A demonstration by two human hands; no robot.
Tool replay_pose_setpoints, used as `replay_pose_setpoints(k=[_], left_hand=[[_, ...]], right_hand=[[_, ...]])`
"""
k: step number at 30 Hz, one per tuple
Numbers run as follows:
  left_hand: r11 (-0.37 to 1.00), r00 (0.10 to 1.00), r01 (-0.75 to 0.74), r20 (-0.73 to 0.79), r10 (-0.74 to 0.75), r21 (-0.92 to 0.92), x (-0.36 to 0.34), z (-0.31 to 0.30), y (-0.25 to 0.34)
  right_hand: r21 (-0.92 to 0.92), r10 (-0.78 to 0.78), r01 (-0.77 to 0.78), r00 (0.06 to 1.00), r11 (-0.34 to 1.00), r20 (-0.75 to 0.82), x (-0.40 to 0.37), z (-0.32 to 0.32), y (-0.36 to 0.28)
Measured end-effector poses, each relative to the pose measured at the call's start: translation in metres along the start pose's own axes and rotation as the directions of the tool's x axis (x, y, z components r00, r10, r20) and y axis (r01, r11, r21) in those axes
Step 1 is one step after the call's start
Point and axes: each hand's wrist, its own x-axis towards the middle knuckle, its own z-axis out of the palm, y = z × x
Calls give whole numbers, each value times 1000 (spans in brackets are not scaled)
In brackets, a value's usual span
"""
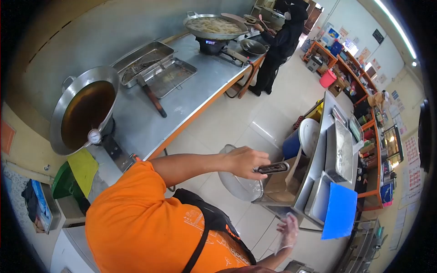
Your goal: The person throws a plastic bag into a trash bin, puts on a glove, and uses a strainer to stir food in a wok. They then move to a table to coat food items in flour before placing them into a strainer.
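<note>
My bare left hand [248, 164] is closed around a dark handle [273, 168] with a metal edge, its end sticking out to the right. Just below and behind that hand is a wide, round, pale strainer [243, 187] with what looks like fine mesh; my hand hides where it joins the handle. Lower in the view, my right hand [287, 232] wears a clear plastic glove. Its fingers are apart and nothing shows in them. Nearest to it is the metal side table [298, 204], and an open cardboard box [282, 184] stands close to the strainer.
A tilted wok of dark oil [88, 109] with a thermometer [94, 136] stands left. Metal trays [175, 75] and a wooden-handled tool [152, 98] lie on the steel counter [182, 102]. Beyond are a full frying wok [216, 27] and a person in black [284, 41]. A blue sheet [340, 210] overhangs the side table.
</note>
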Motion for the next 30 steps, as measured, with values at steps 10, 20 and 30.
replay_pose_setpoints(k=[10,20,30], left_hand=[[968,970,232,57,-238,90,134,68,-128],[877,877,475,-128,-464,72,245,86,-250],[971,972,209,137,-193,-115,463,91,-432]], right_hand=[[181,-151,81,897,980,416,292,100,-130],[-154,45,105,668,982,743,483,143,-223],[124,-260,244,673,962,693,689,165,-317]])
